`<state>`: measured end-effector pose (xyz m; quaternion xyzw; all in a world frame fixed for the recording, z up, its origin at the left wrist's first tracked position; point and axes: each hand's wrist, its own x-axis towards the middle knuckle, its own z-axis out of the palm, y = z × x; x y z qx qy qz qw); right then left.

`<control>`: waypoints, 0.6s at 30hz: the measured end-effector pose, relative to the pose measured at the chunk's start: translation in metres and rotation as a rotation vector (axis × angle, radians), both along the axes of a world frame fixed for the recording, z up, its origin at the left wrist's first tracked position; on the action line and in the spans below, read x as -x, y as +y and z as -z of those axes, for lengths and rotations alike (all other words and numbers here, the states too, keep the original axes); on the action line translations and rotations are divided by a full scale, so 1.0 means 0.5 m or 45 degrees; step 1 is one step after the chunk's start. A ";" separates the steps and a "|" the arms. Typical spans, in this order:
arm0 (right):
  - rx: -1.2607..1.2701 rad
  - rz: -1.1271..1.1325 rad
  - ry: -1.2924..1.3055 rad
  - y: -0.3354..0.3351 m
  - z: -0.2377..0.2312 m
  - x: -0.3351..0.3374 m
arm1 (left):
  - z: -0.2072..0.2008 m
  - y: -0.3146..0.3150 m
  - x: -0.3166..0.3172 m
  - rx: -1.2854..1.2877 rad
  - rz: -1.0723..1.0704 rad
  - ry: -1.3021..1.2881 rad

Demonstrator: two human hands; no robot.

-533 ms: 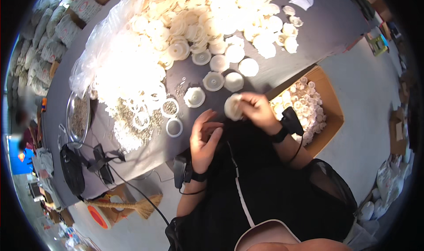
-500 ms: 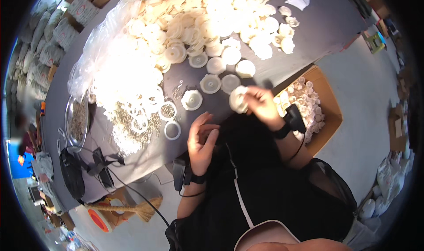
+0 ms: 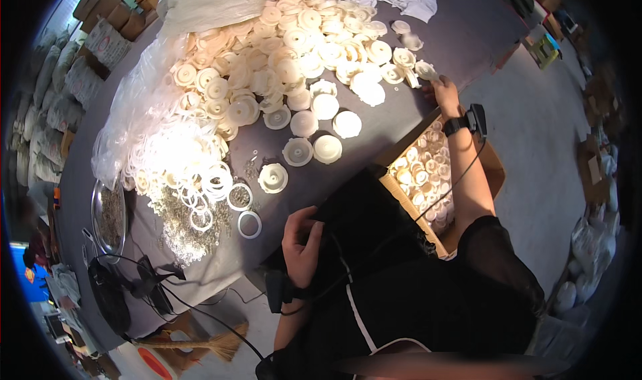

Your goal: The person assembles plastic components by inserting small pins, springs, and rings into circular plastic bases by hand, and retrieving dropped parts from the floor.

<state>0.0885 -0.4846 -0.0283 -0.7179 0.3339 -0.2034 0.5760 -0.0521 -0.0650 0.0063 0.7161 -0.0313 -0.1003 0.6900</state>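
My right hand [image 3: 446,93] reaches out to the right edge of a pile of white plastic caps [image 3: 294,39]. Its fingers close on the near rim of one round white plastic cap [image 3: 424,70]; part of the grip is hidden. My left hand [image 3: 301,246] is held near the table's front edge, fingers curved and thumb apart, with nothing in it. Closest to it are a flat white ring [image 3: 249,225] and an upturned cap [image 3: 273,178]. Farther in, a white cap [image 3: 328,149] sits beside a translucent disc [image 3: 297,152].
A cardboard box [image 3: 493,169] full of white parts stands under my right forearm. To the left are white rings [image 3: 215,179], a heap of small metal pieces [image 3: 187,229], a metal tray [image 3: 109,216] and a black pouch [image 3: 107,293] with cables. A plastic bag [image 3: 144,92] borders the pile.
My right hand has let go of the cap it held, now among the discs, and stretched far right to another cap. My left hand stays nearly in place. The view has shifted.
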 end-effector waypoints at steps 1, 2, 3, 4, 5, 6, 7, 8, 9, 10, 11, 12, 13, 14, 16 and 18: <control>0.098 0.087 -0.090 -0.002 0.021 0.002 | 0.001 0.000 0.000 0.028 -0.022 0.007; 0.663 0.260 -0.213 -0.081 0.102 0.011 | -0.001 -0.004 -0.003 0.068 -0.021 0.008; 0.473 0.169 -0.254 0.029 0.039 0.027 | 0.006 0.015 -0.001 0.037 -0.107 0.019; 0.454 0.172 -0.487 0.062 0.023 0.046 | 0.007 0.020 -0.002 0.072 -0.178 -0.067; 0.450 0.080 -0.564 0.095 0.008 0.063 | 0.006 0.027 -0.004 0.097 -0.251 -0.154; 0.399 -0.059 -0.539 0.139 -0.009 0.076 | 0.004 0.033 -0.007 0.082 -0.278 -0.150; 0.352 -0.188 -0.510 0.190 -0.024 0.085 | 0.002 0.035 -0.011 0.110 -0.293 -0.152; 0.352 -0.371 -0.534 0.249 -0.027 0.083 | 0.004 0.041 -0.011 0.129 -0.318 -0.155; 0.375 -0.533 -0.554 0.299 -0.044 0.081 | 0.005 0.042 -0.015 0.128 -0.323 -0.151; 0.383 -0.714 -0.490 0.345 -0.063 0.068 | 0.007 0.046 -0.017 0.131 -0.306 -0.174; 0.401 -0.886 -0.421 0.382 -0.077 0.057 | 0.010 0.047 -0.018 0.142 -0.281 -0.197; 0.694 -0.987 -0.550 0.407 -0.081 0.031 | 0.008 0.044 -0.018 0.135 -0.286 -0.197; 0.984 -1.085 -0.684 0.429 -0.083 -0.005 | 0.004 0.045 -0.016 0.134 -0.299 -0.199; 1.051 -1.121 -0.674 0.455 -0.080 -0.030 | 0.000 0.047 -0.013 0.069 -0.291 -0.252; 1.234 -1.142 -0.646 0.502 -0.072 -0.071 | 0.001 0.062 -0.009 0.005 -0.309 -0.302; 1.462 -1.149 -0.371 0.525 -0.073 -0.090 | 0.011 0.080 -0.004 -0.197 -0.331 -0.417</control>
